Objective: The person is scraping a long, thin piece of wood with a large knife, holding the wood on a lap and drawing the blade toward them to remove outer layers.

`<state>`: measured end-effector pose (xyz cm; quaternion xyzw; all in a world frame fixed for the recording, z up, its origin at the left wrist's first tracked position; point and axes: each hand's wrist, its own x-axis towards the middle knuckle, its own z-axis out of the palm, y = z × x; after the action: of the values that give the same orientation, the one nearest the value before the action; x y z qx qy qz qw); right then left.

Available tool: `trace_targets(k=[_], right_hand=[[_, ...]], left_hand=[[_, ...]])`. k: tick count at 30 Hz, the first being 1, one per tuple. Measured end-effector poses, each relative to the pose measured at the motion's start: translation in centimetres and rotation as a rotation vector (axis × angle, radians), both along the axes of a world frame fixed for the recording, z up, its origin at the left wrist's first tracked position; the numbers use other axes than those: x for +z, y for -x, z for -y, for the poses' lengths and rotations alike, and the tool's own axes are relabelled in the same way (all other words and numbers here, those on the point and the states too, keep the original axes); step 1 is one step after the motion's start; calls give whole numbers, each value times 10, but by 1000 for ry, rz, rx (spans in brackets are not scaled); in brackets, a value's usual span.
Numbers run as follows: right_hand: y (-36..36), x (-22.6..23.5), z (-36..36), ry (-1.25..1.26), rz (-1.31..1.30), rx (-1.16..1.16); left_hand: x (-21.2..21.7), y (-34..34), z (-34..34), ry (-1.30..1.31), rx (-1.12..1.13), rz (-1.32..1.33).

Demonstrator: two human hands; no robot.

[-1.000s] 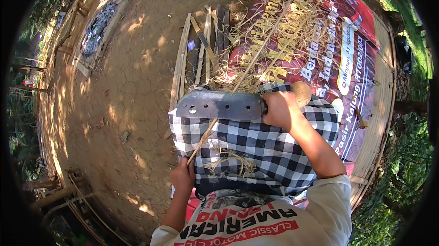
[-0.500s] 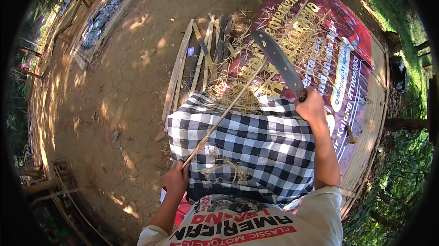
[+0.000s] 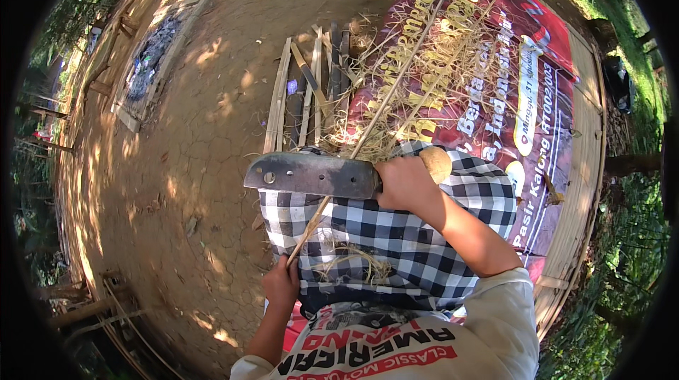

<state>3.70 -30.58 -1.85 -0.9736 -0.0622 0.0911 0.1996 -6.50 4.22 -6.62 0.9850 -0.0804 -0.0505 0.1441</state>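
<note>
**Knife Across a Slanting Stick, Broad Ground to the Left**

Held crosswise over the checked cloth point(image 3: 396, 231) – a wide dark knife point(image 3: 308, 183), square-ended, reaching just past the cloth's left edge, with a broad stretch of brown ground point(image 3: 212, 132) beyond. Gripped by the right hand point(image 3: 404, 183), fingers wrapped around the handle point(image 3: 436, 165). Passing beneath the blade at a slant: a thin stick point(image 3: 311, 226), pinched near its lower end between the fingers of the left hand point(image 3: 281, 282), running out over a dark red banner point(image 3: 481, 115). Cannot tell contact from gap between blade and stick.

Along the right, well apart from both hands, the curved edge of the bamboo worktop point(image 3: 585, 125). Just left of the banner, straight wood strips point(image 3: 279, 97); farther left, a plank frame point(image 3: 126, 118) around grey ash point(image 3: 154, 51).

Flat metal in the blade, pierced by round holes; rounded pale wood at the handle's end. Creased cloth in black-and-white squares. Curly, straw-coloured shavings point(image 3: 453, 48) strewn over the banner – a few on the cloth too. Cracked, sun-dappled earth.
</note>
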Motion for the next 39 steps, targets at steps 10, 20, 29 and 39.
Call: trace_targets(k=[10,20,29,39], right_hand=[[-26,6,108,11,-17,-461],[-12,3,42,-36,-3,-219],[-33,-3,92,89,137,-130],[-45,5,170,165,33,-530]], left_hand=[[7,-2,1,-18,11,-25],[2,0,-2,-43,-1,-22],[5,0,-1,-74,-17,13],[-4,-5,-8,-71,-46,5]])
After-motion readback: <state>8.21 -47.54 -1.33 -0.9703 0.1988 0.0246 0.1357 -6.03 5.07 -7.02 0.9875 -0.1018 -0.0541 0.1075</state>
